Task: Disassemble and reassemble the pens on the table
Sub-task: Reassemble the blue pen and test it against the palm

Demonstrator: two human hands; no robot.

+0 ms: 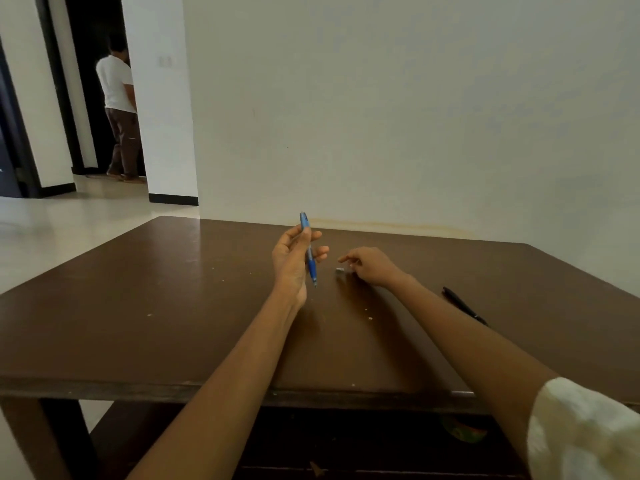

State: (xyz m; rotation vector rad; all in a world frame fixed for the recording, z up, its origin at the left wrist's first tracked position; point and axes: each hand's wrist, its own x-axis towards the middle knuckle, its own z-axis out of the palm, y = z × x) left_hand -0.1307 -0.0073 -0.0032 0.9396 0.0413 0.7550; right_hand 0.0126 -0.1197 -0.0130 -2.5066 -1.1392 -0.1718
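The left hand (292, 261) pinches a blue pen (309, 251) nearly upright, tip down above the counter (138, 306); the right hand (370, 266), loosely spread, rests beside it.

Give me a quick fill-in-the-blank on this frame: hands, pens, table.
1. The left hand holds a pen whose colour is ____.
2. The black pen lies on the brown table, on the ____ side of the right forearm.
3. The right hand reaches down to a small ____ part on the tabletop.

Missing words: blue; right; silvery
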